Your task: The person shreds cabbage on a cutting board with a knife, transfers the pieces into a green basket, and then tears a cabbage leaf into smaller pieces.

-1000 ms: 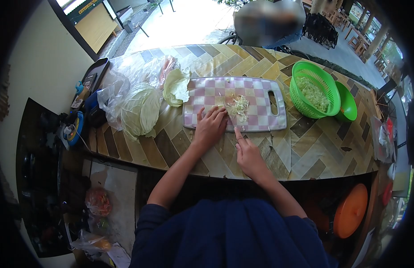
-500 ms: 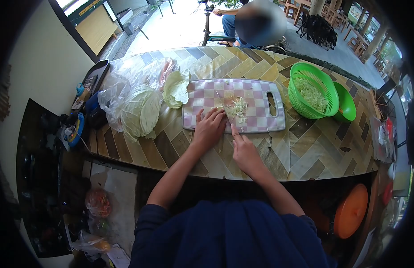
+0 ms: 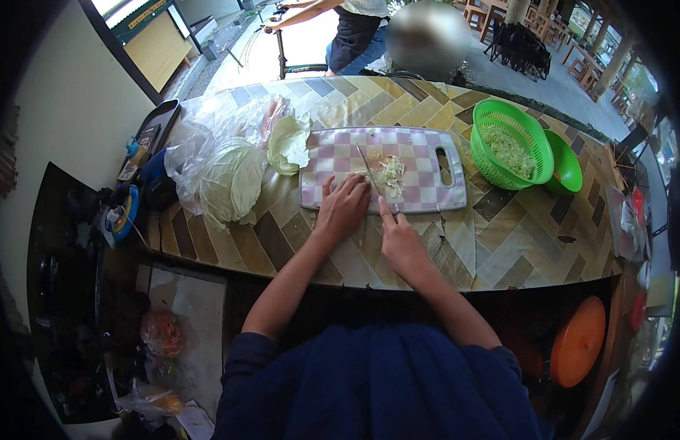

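Note:
My right hand (image 3: 403, 240) is closed on a knife (image 3: 366, 163), index finger stretched along the top of the blade. The blade stands on the checkered pink-and-white cutting board (image 3: 329, 150), pointing away from me. Just left of it, my left hand (image 3: 343, 208) presses bent fingers onto a piece of cabbage, mostly hidden beneath them. Shredded cabbage (image 3: 390, 174) lies in a small heap right of the blade. A cabbage head (image 3: 231, 183) and a loose cabbage leaf (image 3: 288, 147) are left of the board.
At the right stand a green basket (image 3: 480, 158) with shredded cabbage and a green bowl (image 3: 572, 163). A clear plastic bag (image 3: 184, 155) lies beside the cabbage head. A dark tray (image 3: 158, 121) sits at the left edge. Beyond the table, a person (image 3: 354, 33) is with a bicycle.
The knife blade has tilted slightly, showing more of its length; both hands remain nearly in place. Behind the table, the person and bicycle have moved left.

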`<act>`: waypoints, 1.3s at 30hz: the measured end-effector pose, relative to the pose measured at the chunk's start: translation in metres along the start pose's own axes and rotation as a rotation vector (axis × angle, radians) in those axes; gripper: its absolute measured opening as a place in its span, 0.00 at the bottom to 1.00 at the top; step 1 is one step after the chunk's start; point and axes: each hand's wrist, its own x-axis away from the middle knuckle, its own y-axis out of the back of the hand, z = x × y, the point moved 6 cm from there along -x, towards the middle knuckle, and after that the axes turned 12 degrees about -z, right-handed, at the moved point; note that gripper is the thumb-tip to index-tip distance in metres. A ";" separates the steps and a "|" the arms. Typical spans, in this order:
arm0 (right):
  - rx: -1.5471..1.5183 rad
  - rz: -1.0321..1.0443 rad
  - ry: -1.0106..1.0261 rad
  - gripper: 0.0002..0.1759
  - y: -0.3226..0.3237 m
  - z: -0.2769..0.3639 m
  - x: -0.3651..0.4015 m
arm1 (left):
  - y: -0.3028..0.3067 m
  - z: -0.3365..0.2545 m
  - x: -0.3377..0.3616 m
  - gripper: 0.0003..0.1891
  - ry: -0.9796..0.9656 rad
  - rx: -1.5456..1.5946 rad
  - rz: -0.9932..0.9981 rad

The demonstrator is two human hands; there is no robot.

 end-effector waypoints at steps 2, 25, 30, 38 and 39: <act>0.013 -0.056 0.005 0.35 -0.006 -0.008 -0.009 | 0.001 0.001 -0.001 0.13 0.002 0.006 -0.017; -0.216 0.034 0.204 0.31 0.021 -0.022 -0.006 | 0.000 0.003 -0.001 0.14 0.014 0.038 -0.006; -0.155 0.011 0.180 0.31 0.008 -0.019 -0.012 | 0.000 0.003 -0.001 0.16 0.059 0.060 0.025; -0.127 0.010 0.053 0.31 0.022 -0.026 0.004 | -0.002 0.005 0.001 0.17 0.067 0.039 0.060; -0.182 -0.010 0.060 0.31 0.021 -0.028 0.003 | -0.003 0.006 0.002 0.18 0.072 0.024 0.090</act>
